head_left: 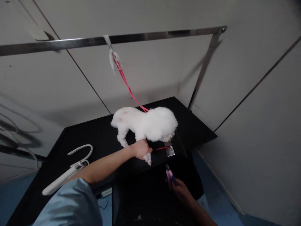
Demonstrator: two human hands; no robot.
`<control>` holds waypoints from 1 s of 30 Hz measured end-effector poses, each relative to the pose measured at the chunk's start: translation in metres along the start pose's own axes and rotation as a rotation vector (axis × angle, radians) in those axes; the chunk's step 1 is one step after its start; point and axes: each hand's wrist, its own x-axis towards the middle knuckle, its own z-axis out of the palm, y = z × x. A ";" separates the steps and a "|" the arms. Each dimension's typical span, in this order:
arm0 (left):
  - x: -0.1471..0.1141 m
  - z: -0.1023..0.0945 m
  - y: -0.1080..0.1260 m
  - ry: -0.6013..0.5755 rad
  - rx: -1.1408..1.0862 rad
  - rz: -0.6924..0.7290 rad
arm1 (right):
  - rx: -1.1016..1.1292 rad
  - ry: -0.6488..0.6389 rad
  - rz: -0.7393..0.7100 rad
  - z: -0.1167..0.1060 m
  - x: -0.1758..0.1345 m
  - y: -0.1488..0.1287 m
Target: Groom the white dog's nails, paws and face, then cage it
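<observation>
A white, fluffy dog stands on the black grooming table, its fuller-haired end to the right. My left hand is closed around one of its legs, and the white paw sticks out below my fingers. Low on the right, off the table's near edge, my right hand grips pink nail clippers with the metal tip pointing up. The clippers are apart from the paw. Just right of my left hand lies a thin red tool, its end over a silvery packet.
A pink leash runs from the dog up to a metal bar, tied there with white cloth. At the table's left lies a white corded clipper-like device, partly behind my left arm. Walls stand behind and to the right.
</observation>
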 end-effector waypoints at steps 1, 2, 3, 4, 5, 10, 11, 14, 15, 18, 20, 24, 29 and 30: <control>-0.002 -0.003 0.012 0.021 -0.007 0.010 | 0.177 0.018 0.003 0.016 0.013 -0.008; -0.003 -0.006 0.023 0.045 -0.014 0.011 | 0.230 0.034 -0.014 0.030 0.028 -0.015; -0.004 -0.011 0.032 0.071 -0.020 0.003 | 0.259 0.054 -0.043 0.042 0.045 -0.022; -0.005 -0.015 0.041 0.096 -0.023 -0.007 | 0.275 0.100 -0.083 0.050 0.063 -0.028; -0.005 -0.019 0.048 0.121 -0.021 -0.015 | 0.273 0.146 -0.121 0.055 0.080 -0.033; -0.010 -0.027 0.080 0.224 0.027 0.092 | 0.225 0.272 -0.262 0.028 0.145 -0.055; -0.011 -0.026 0.085 0.238 0.030 0.120 | 0.201 0.287 -0.284 0.019 0.153 -0.059; -0.010 -0.022 0.096 0.309 -0.002 0.159 | 0.094 0.330 -0.344 -0.001 0.171 -0.069; -0.009 -0.021 0.097 0.343 -0.020 0.157 | 0.044 0.341 -0.365 -0.005 0.174 -0.070; -0.006 -0.024 0.096 0.440 -0.064 0.111 | -0.130 0.363 -0.431 -0.005 0.174 -0.066; -0.003 -0.030 0.093 0.487 -0.091 0.067 | -0.265 0.365 -0.472 -0.001 0.163 -0.060; 0.002 -0.038 0.088 0.563 -0.139 0.044 | -0.580 0.288 -0.537 0.019 0.137 -0.050; 0.000 -0.045 0.082 0.766 -0.269 -0.049 | -0.964 0.201 -0.453 0.060 0.134 -0.053; -0.002 -0.047 0.081 0.811 -0.291 -0.058 | -1.021 0.186 -0.437 0.063 0.133 -0.054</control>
